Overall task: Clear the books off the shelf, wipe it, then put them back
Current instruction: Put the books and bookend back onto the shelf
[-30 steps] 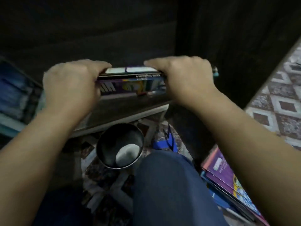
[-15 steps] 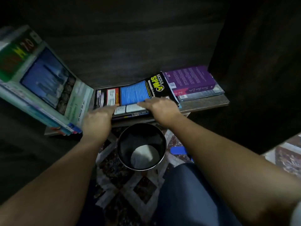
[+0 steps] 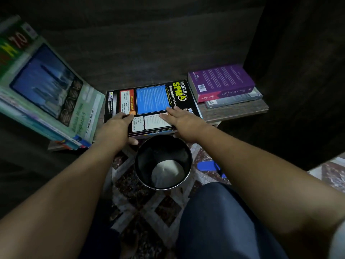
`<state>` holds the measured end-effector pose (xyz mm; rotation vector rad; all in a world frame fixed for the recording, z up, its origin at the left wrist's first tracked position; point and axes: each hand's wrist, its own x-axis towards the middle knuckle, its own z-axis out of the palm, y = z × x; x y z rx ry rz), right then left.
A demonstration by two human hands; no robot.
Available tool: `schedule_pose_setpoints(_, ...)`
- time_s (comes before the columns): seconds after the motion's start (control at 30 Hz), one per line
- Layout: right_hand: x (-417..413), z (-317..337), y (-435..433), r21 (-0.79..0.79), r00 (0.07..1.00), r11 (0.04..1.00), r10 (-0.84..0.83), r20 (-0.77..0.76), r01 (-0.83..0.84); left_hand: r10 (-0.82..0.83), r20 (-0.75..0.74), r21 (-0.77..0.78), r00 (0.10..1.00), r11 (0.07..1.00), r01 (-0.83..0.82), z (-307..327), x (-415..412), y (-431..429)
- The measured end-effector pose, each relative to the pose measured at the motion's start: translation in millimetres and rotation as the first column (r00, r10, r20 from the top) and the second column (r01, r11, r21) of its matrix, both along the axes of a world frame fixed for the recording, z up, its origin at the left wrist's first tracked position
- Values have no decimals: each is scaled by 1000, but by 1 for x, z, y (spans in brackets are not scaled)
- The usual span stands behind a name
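The shelf point(image 3: 242, 111) is low and dark, w/ books already on it, so I judge this is the put-back stage. At its left, big leaning books point(image 3: 46, 90) tilt against the side. In the middle lies the workbook stack point(image 3: 153, 101), flat, black cover up, its front edge a little over the shelf edge. Below, on the floor, stands a metal pot point(image 3: 141, 165) w/ a pale cloth point(image 3: 166, 174) inside. At right a purple book point(image 3: 222, 81) lies on a grey book point(image 3: 235, 100). The left hand point(image 3: 115, 129) and right hand point(image 3: 183, 120) hold the stack at the front: fingers nearly straight on the cover, left thumb under the edge, right thumb prob. under too. To do it well: push the stack straight back till nothing overhangs, keep it apart from the leaning books so they do not slide onto it, then let go. Hard to tell: how many books are in the stack, and what the blue thing point(image 3: 207, 165) on the floor is. The leaning books are cut off at the left.
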<state>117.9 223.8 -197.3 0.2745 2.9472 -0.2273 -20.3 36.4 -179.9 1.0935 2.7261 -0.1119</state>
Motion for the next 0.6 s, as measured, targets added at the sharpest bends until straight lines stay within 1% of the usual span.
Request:
schedule_pose_setpoints(0.1, 22, 17, 0, 22, 997, 999, -44, -62, 45, -59, -64, 22, 996, 998, 61, 19, 19, 13)
schedule_pose_setpoints(0.17, 49, 29, 4, 44, 988, 994, -92, -125, 98, -148, -123, 53, 981, 986, 155, 33, 42, 25)
schedule_pose_setpoints(0.23, 84, 38, 10, 41, 971, 984, -163, -176, 173, -237, -148, 123, 960, 959, 255, 42, 74, 39)
schedule_pose_setpoints(0.3, 127, 42, 16, 4, 946, 962, -267, -182, 273, -317, -150, 172, 937, 924, 340, 51, 114, 55)
schedule_pose_setpoints(0.37, 178, 43, 20, -24, 918, 931, -364, -155, 365, -414, -141, 192, 899, 879, 435, 55, 158, 72)
schedule_pose_setpoints(0.43, 233, 38, 22, -38, 883, 891, -453, -122, 452, -516, -102, 181, 850, 831, 526, 56, 203, 93)
schedule_pose_setpoints(0.5, 289, 27, 22, -55, 835, 837, -547, -62, 544, -595, -5, 152, 804, 794, 589, 49, 245, 120)
schedule_pose_setpoints(0.57, 343, 8, 20, -57, 766, 764, -641, 39, 643, -638, 118, 101, 761, 770, 630, 37, 282, 148)
schedule_pose_setpoints(0.6, 366, -4, 20, -59, 720, 718, -686, 103, 693, -667, 166, 66, 726, 742, 667, 31, 299, 161)
